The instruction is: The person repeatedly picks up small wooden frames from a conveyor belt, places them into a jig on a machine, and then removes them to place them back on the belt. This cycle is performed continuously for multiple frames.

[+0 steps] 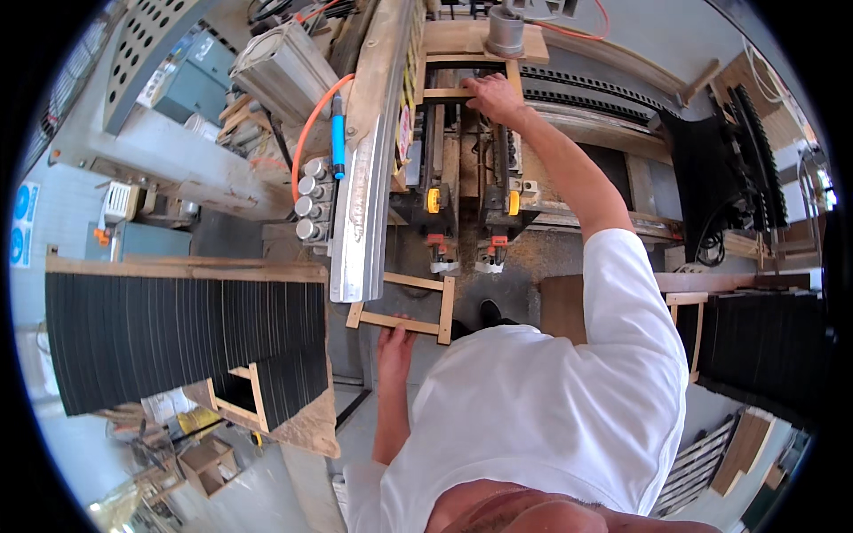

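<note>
My left hand (395,351) grips the near rail of a small rectangular wooden frame (447,306), held low in front of my body. My right arm reaches far forward into a machine, where my right hand (498,98) has its fingers on the near rail of another wooden frame (444,93). That second frame lies at the machine's far end, below a round metal cylinder (506,34). Two dark rails with yellow knobs (434,201) run from it toward me. My right thumb and fingertips are partly hidden.
A long metal beam (360,213) with an orange air hose (302,133) and a blue marker (338,138) stands left of the rails. Stacks of black-sided frames (187,338) sit at left and at right (755,346). Sawdust (515,266) lies beneath the machine.
</note>
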The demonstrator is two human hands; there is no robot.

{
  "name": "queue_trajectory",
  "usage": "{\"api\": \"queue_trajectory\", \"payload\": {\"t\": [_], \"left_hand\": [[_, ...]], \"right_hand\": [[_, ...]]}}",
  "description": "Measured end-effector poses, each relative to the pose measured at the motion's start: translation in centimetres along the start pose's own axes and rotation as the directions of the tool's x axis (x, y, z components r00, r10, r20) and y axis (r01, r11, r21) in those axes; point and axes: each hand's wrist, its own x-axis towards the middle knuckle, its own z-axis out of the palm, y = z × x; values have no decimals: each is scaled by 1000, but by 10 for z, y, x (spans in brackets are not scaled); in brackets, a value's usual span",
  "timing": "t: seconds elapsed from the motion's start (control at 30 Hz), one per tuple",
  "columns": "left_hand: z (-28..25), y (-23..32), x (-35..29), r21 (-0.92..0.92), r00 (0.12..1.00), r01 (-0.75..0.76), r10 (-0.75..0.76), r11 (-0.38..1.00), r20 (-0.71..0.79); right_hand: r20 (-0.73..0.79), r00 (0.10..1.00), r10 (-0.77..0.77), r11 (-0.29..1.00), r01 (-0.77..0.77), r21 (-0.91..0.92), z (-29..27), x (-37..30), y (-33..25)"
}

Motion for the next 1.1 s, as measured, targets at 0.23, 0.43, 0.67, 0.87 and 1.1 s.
{"api": "queue_trajectory", "payload": {"t": [0.23, 0.43, 0.67, 0.87, 1.1], "left_hand": [[24, -33, 4, 25, 995, -36, 39, 999, -95], [43, -49, 2, 18, 988, -65, 67, 998, -141], [54, -57, 21, 179, 967, -31, 75, 983, -242], [61, -50, 6, 294, 956, -44, 126, 955, -266], [47, -23, -40, 365, 872, -338, 435, 867, -226]], "right_hand": [[-18, 998, -68, 994, 69, 82, -3, 3, 11], [-37, 994, -99, 993, 101, 53, -6, 4, 11], [-99, 984, -148, 988, 142, -66, 3, 3, 23], [-122, 972, -201, 979, 193, -70, 6, 7, 16], [-187, 947, -262, 963, 244, -114, 27, 13, 41]]}}
